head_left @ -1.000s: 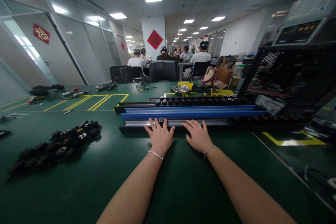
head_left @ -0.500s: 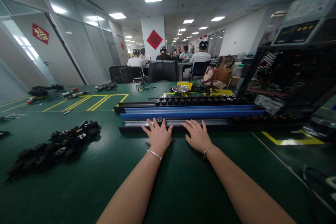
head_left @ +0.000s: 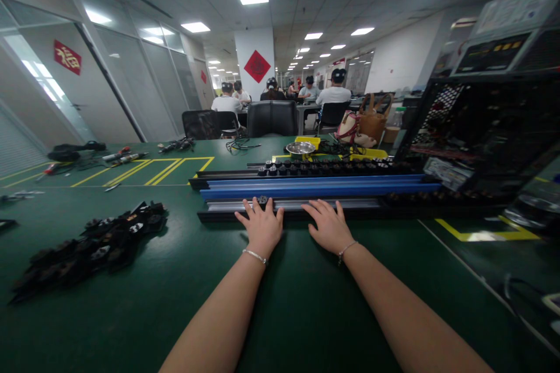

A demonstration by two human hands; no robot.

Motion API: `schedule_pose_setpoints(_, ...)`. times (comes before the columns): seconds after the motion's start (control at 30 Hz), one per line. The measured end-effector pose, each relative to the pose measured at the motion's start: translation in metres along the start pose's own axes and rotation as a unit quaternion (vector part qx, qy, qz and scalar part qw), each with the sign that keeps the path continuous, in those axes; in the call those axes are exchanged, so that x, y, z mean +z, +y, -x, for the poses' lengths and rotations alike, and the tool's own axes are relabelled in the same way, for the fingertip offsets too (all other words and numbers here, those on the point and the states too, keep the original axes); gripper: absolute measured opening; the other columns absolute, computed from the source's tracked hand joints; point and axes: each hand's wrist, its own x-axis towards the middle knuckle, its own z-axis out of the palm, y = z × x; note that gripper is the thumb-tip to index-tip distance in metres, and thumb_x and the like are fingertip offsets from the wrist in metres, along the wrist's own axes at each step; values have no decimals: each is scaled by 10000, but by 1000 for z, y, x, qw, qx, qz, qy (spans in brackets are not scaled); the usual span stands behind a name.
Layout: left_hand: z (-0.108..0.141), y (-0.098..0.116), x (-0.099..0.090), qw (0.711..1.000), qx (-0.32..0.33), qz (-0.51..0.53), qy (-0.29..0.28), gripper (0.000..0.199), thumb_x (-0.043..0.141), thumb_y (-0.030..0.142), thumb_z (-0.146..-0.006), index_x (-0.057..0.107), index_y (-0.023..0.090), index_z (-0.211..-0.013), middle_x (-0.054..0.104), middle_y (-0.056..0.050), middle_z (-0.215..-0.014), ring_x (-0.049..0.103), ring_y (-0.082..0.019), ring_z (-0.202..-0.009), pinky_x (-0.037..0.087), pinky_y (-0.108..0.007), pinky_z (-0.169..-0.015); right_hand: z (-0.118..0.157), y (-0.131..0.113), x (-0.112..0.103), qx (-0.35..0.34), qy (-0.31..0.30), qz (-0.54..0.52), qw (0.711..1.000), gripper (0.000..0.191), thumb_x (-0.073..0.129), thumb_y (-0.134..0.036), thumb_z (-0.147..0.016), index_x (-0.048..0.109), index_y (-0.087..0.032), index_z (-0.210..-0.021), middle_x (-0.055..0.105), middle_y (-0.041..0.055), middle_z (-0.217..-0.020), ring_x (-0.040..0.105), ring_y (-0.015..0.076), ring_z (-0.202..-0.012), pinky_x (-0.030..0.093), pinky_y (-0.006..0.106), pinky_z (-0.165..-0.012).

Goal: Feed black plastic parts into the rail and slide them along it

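Note:
My left hand (head_left: 263,228) lies with fingers spread over the near black rail (head_left: 219,217). Its fingertips touch or sit right beside a small black round part (head_left: 262,200) in the rail's silvery channel. To its right, my right hand (head_left: 327,224) rests on the same rail, fingers stretched out and holding nothing. Behind this rail runs a long blue rail (head_left: 315,184). Farther back, a row of black round parts (head_left: 306,168) stands along another black rail. More dark parts sit in the near rail's right end, too dim to make out.
A pile of black parts (head_left: 100,239) lies on the green table at left. An open computer case (head_left: 464,122) stands at right. Behind the rails are a metal bowl (head_left: 300,148) and yellow trays (head_left: 370,154). Tools and cables (head_left: 125,155) lie at the back left.
My left hand has shifted slightly left along the near rail, and the small black round part has moved left with it. My right hand has stayed in place.

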Motion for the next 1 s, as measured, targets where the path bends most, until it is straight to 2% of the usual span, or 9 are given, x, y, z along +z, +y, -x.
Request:
schedule_pose_setpoints(0.23, -1, -2, -2, 1000, -2, 22, -12, 511, 278, 545, -882, 511, 341, -1288, 388, -125, -1438, 172, -394, -1371, 146, -705, -1004, 0, 1, 1, -2, -2, -1, 1000, 505, 452, -237, -795, 470, -294, -1297, 469, 40, -1377, 340, 245, -1294, 90, 586, -1077)
schedule_pose_setpoints(0.6, -4, -5, -1, 1000, -22, 2, 1, 540, 271, 528, -888, 513, 277, -1301, 430, -168, -1396, 191, -410, -1361, 176, -687, -1007, 0, 1, 0, 1, 0, -15, 1000, 510, 441, -225, -791, 471, -290, -1296, 473, 36, -1375, 337, 235, -1295, 81, 585, -1080)
schedule_pose_setpoints(0.77, -6, -8, 2, 1000, -16, -2, 26, 525, 275, 515, -892, 538, 275, -1278, 462, -182, -1360, 228, -413, -1348, 194, -687, -998, -1, 1, 0, 0, -1, -16, 1000, 507, 444, -227, -789, 475, -289, -1291, 471, 38, -1377, 338, 238, -1295, 91, 587, -1078)
schedule_pose_setpoints(1.0, -8, -12, -1, 999, -26, 10, 30, 491, 280, 476, -903, 554, 281, -1261, 472, -163, -1356, 235, -388, -1353, 187, -690, -1002, -1, 0, -1, 2, -3, -10, 1000, 508, 443, -223, -790, 473, -295, -1292, 473, 35, -1374, 337, 238, -1299, 97, 591, -1079)
